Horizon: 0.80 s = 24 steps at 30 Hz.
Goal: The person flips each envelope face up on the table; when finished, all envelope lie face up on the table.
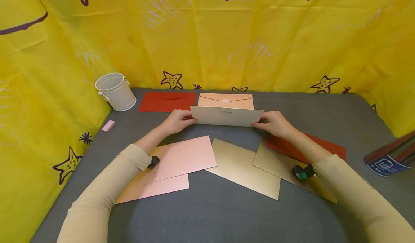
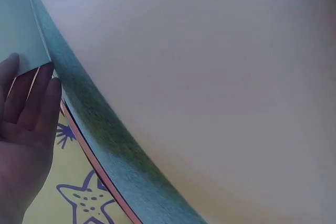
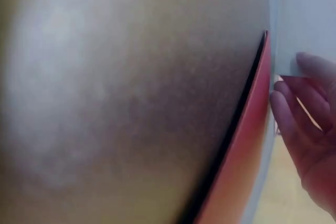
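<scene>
Head view alone showed bucket (image 1: 115, 91); left hand (image 1: 177, 120) and right hand (image 1: 275, 123), arms outstretched, pinched cream envelope (image 1: 226, 116) by its ends.

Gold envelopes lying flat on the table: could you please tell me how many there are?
2. One gold envelope lies in the middle near the front; the other lies to its right, partly under the right forearm. More may be hidden beneath.

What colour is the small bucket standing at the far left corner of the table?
The bucket is white, seen best in the head view.
</scene>
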Each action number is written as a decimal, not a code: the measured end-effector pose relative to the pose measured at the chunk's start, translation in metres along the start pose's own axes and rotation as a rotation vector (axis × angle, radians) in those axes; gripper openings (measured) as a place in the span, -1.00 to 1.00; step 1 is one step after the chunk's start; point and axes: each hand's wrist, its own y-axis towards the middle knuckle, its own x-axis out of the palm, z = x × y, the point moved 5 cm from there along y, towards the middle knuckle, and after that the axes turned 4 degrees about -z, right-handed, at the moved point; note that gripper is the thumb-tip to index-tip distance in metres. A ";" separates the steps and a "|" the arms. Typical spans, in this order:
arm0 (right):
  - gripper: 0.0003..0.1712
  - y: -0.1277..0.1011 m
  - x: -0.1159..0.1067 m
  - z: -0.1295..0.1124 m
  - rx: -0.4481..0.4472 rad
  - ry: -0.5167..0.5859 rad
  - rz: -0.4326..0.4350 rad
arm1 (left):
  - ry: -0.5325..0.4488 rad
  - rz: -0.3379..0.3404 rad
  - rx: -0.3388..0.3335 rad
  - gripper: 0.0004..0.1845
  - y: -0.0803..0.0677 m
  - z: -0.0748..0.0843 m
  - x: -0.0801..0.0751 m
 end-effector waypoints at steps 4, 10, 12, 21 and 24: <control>-0.70 -0.006 -0.003 0.011 0.122 0.090 -0.029 | -0.064 0.009 -0.056 -0.80 0.004 0.004 0.004; -0.61 -0.018 -0.014 0.028 0.248 0.347 -0.034 | -0.337 0.026 -0.164 -0.81 0.015 0.013 0.015; -0.60 -0.022 -0.019 0.034 0.270 0.427 -0.009 | -0.416 0.048 -0.208 -0.73 0.019 0.017 0.020; -0.42 -0.041 -0.046 0.063 0.368 0.506 0.104 | -0.639 0.136 -0.304 -0.60 0.049 0.040 0.052; -0.36 -0.049 -0.055 0.074 0.388 0.491 0.135 | -0.670 0.155 -0.308 -0.53 0.061 0.048 0.065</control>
